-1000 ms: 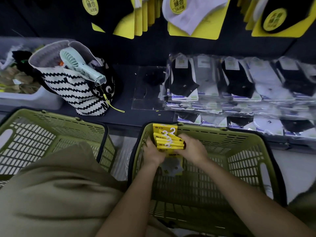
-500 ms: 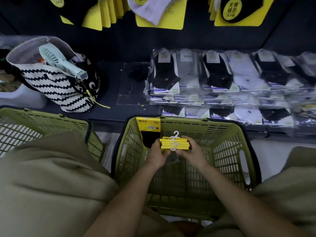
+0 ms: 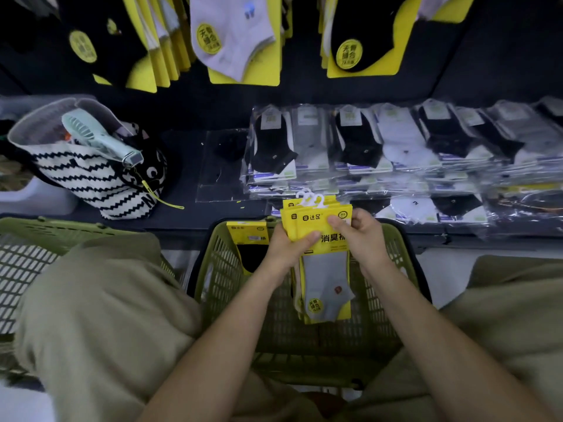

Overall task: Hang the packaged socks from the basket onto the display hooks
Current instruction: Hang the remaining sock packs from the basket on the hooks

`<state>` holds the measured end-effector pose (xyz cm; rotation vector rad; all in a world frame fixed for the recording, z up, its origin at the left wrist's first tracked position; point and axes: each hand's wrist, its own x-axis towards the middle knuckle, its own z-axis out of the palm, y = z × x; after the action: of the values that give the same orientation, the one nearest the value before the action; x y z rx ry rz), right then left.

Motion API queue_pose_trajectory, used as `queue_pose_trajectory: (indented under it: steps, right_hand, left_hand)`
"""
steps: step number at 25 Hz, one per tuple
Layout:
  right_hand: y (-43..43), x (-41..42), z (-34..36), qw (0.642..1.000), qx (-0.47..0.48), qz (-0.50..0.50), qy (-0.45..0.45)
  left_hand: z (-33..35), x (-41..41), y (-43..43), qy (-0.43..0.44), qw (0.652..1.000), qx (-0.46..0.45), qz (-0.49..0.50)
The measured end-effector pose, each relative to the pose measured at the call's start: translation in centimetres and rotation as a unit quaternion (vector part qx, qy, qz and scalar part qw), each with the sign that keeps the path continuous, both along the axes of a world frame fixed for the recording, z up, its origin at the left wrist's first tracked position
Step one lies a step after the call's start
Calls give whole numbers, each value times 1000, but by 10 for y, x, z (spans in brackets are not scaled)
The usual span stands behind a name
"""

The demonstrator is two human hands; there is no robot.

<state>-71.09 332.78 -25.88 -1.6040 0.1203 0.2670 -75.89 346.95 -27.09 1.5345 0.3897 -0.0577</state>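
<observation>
We clamp the fingers of left hand and right hand on upright sock packs, hangers pointing toward the hanging display.

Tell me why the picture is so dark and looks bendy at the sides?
Head view: the light is dim, so the black wall nearly vanishes; the yellow sock packs look bright and sharp; glare streaks the plastic-wrapped socks; the wide lens curves that row downward at the right edge.
</observation>
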Motion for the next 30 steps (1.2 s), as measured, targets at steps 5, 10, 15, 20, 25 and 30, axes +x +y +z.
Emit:
queue_pose_trajectory:
  steps: [5, 10, 15, 20, 25, 30]
  right_hand:
    - [-9, 12, 43, 998, 40, 3, -54]
    - [-11, 24, 92, 993, 53, 25, -104]
    - [-16, 53, 162, 979, 61, 13, -192]
    - [-22, 85, 229, 964, 68, 1, -256]
    - [-22, 120, 292, 955, 81, -39, -282]
    - [-7, 145, 340, 944, 13, -83, -319]
  left_hand:
    - [39, 12, 1, -53, 998, -36, 15]
    - [93, 24, 7, -103, 994, -21, 11]
    - [169, 51, 13, -203, 977, 30, 54]
    - [238, 82, 13, -286, 953, 27, 100]
    - [294, 101, 27, -338, 931, 41, 133]
    - [327, 106, 36, -370, 917, 57, 137]
